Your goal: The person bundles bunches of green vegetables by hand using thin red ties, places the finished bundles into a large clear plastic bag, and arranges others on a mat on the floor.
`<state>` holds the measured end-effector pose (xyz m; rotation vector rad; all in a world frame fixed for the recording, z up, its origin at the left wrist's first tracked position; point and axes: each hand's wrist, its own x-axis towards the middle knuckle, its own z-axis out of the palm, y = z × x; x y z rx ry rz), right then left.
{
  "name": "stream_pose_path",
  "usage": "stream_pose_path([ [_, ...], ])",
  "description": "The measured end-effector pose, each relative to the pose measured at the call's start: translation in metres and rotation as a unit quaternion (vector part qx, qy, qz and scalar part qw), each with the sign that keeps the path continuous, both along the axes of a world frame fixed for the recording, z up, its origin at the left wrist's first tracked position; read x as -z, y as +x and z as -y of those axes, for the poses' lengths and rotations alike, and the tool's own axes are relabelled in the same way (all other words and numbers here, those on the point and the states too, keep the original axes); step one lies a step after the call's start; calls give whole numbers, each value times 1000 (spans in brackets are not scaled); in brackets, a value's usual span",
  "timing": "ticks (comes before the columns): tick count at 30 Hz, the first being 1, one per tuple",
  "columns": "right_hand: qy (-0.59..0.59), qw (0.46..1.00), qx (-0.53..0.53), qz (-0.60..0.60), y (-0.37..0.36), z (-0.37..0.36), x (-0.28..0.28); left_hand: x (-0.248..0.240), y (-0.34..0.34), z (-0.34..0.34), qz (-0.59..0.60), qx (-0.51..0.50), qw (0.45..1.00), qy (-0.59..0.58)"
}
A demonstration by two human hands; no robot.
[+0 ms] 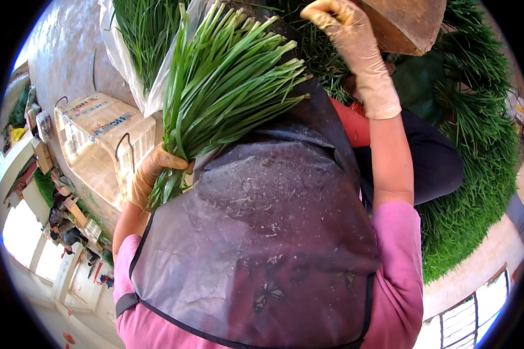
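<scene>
My left hand (159,164), in a thin translucent glove, is closed round the leafy part of a bunch of garlic chives (227,87). The long green blades fan out up and to the right, and their pale cut ends face away from me. The lower tips hang below my fist, beside the dark plastic apron (273,192) over my lap. My right hand (346,43), gloved too, is raised at the top right beside a wooden block (404,23). Its fingers are curled together, and whatever may be in them cannot be made out.
A white plastic bag (128,64) holding more chives (148,35) stands at the upper left. Beside it sits a pale plastic crate (99,128) with wire handles. A large heap of chives (471,192) spreads along the right. Loose green scraps (314,49) lie beyond my lap.
</scene>
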<state>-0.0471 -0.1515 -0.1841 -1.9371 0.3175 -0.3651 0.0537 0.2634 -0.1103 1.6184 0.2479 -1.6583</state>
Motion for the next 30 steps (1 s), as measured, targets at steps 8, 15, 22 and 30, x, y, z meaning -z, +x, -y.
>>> stream_pose_path([
  [8,-271,947,-148,87,3,-50,-18,12,4,-9,-19,22,997,-75],
  [15,114,987,38,-106,-24,41,48,-1,-6,-2,-58,-63,993,-85],
  [22,-234,919,-64,-311,-37,-77,-50,-5,-18,2,-39,-74,994,-74],
  [30,-303,942,46,-139,-42,-13,9,-2,-8,3,-26,-47,995,-80],
])
